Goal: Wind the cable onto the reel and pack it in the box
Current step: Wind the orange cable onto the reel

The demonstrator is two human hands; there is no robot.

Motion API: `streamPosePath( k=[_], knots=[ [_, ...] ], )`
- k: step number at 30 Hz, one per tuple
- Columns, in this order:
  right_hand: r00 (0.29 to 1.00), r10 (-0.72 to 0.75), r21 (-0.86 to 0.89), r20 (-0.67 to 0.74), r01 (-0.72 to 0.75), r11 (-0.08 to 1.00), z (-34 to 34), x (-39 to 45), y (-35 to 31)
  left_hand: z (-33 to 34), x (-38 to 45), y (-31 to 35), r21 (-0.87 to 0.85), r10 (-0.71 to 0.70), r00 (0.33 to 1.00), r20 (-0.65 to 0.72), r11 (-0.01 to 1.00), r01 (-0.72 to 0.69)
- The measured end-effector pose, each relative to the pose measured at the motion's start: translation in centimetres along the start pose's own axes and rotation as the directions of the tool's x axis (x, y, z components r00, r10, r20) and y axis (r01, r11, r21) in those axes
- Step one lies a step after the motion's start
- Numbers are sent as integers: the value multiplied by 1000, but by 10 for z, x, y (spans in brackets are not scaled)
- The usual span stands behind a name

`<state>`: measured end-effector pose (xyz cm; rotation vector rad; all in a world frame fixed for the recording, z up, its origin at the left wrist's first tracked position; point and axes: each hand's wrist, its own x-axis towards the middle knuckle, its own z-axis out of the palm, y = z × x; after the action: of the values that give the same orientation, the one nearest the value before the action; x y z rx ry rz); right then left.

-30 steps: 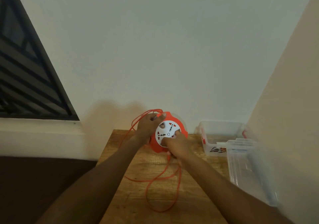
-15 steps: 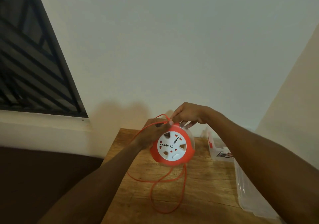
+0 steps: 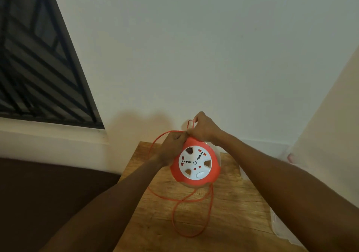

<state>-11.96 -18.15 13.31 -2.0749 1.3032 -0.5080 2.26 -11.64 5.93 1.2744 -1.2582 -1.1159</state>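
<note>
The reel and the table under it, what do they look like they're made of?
The reel looks like moulded plastic: an orange rim around a smooth white face with socket holes and a faint sheen. The table looks like wood, or a wood-look surface: brown grain lines and plank seams show, with a dull finish.

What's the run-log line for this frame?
phase: winding | left hand: holds reel | right hand: pinches cable over reel top | slack: loops on table | box: not packed
</note>
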Motion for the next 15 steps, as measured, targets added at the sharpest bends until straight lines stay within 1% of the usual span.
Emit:
streamPosePath(
  k=[1,2,4,7,9,10,12,15],
  knots=[
    [998,55,87,9,-56,995,1,1,0,1,0,-1,12,-1,1000,-9,1000,1],
    [991,126,213,47,-133,968,1,3,-1,1,-1,-1,19,-8,1000,-21,1000,9],
    [965,218,450,144,-260,854,-3,5,-4,-1,0,-2,36,-25,999,-40,999,27],
    [935,277,618,220,-354,702,-12,7,-10,-3,0,-1,32,-49,997,-58,998,51],
    [930,280,721,237,-362,591,-20,12,-19,-3,-1,1,36,-52,997,-55,998,54],
    [935,277,748,223,-346,567,-26,16,-25,-2,-2,1,37,-53,997,-50,998,55],
    [947,281,778,157,-294,556,-41,26,-39,-2,-5,2,45,-56,998,-42,997,58],
    [951,309,810,29,-204,550,-82,44,-60,-4,-12,0,78,-76,997,-32,994,78]
  ],
)
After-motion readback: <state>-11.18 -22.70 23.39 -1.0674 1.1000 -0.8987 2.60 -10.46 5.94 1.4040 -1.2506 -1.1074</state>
